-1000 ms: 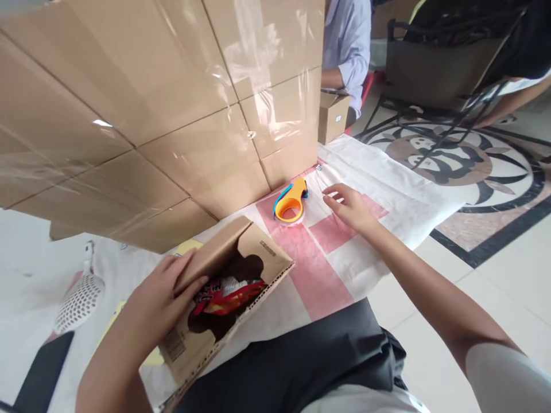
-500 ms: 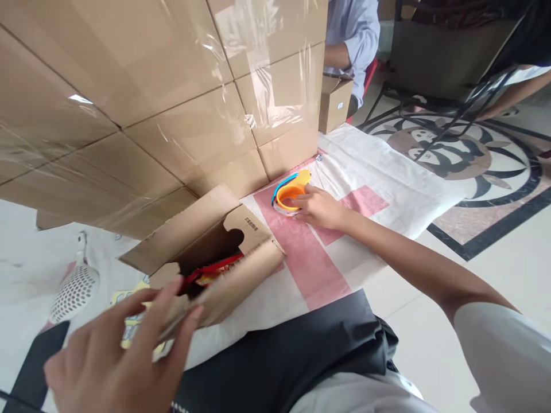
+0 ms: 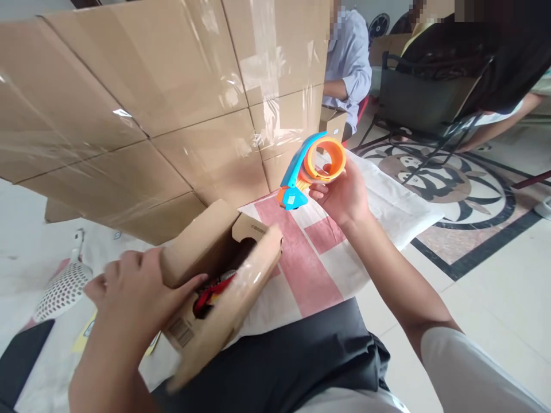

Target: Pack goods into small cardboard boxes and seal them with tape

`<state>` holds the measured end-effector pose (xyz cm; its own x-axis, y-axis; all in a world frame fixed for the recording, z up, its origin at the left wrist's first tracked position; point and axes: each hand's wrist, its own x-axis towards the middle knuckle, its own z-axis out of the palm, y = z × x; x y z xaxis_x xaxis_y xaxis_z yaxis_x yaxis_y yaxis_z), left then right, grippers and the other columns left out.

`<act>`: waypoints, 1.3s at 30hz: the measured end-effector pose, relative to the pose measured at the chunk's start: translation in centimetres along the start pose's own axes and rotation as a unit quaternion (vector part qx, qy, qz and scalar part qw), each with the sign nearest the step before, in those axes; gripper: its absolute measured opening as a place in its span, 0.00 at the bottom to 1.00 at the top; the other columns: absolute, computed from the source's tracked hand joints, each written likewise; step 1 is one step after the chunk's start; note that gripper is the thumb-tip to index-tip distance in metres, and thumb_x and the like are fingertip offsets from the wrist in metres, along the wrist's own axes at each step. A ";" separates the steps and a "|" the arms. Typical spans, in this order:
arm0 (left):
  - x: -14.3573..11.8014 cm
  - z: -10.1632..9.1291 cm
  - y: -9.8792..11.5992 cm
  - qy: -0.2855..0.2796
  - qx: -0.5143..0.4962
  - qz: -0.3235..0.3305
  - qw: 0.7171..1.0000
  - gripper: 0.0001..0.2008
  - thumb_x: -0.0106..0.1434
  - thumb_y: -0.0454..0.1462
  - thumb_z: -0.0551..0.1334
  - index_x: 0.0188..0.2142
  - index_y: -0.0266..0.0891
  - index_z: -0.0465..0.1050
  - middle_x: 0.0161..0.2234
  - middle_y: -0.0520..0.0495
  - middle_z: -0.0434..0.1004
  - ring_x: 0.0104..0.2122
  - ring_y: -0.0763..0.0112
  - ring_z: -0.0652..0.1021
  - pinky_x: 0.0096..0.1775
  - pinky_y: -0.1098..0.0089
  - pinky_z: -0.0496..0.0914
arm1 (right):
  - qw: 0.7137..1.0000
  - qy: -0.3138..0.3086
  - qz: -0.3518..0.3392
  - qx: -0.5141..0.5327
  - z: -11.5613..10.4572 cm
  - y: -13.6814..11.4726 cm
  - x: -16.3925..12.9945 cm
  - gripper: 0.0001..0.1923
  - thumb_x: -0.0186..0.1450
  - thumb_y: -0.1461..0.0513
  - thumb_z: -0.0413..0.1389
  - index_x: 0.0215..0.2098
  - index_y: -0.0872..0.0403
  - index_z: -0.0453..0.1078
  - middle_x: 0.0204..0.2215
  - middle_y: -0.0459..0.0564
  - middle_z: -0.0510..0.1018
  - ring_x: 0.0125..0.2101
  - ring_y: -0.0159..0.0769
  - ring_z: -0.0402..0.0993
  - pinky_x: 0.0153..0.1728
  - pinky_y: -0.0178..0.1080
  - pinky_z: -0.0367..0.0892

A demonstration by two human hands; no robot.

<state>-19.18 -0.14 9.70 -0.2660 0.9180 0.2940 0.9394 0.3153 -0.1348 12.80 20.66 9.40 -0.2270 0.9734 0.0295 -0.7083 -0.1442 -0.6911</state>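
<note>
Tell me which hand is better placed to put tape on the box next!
Probably the right hand: it holds the orange-and-blue tape dispenser in the air near the open box. The left hand is at the box's left end, so it looks better placed to steady the box.

The open carton (image 3: 241,292) is matt brown cardboard, its front flap blurred. The red packet (image 3: 213,292) inside it appears to be printed film, partly hidden. Beyond the carton, the stacked boxes (image 3: 202,149) are matt cardboard overlaid with glossy, wrinkled clear tape. Above right of it, the tape dispenser (image 3: 301,162) is smooth orange and blue plastic. Beneath it, the table cover (image 3: 305,269) is creased, matt cloth. Left of it, the skimmer (image 3: 64,289) appears smooth white plastic, perforated. Right of it, the floor (image 3: 469,312) is smooth, polished tile.
</note>
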 end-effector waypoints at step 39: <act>-1.9 -3.5 5.1 0.180 -0.233 0.126 0.947 0.13 0.68 0.37 0.65 0.52 0.47 0.76 0.44 0.49 0.83 0.42 0.63 0.82 0.44 0.62 0.71 | 0.967 -0.059 0.199 0.146 6.3 4.8 -2.6 0.12 0.73 0.55 0.50 0.39 0.54 0.69 0.31 0.49 0.75 0.23 0.28 0.66 0.21 0.28 0.71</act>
<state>-13.10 -1.15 11.78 -0.0082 0.7825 0.6226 0.9789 -0.1207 0.1646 5.74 16.28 10.56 -0.5826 0.8063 -0.1024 -0.7042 -0.5636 -0.4319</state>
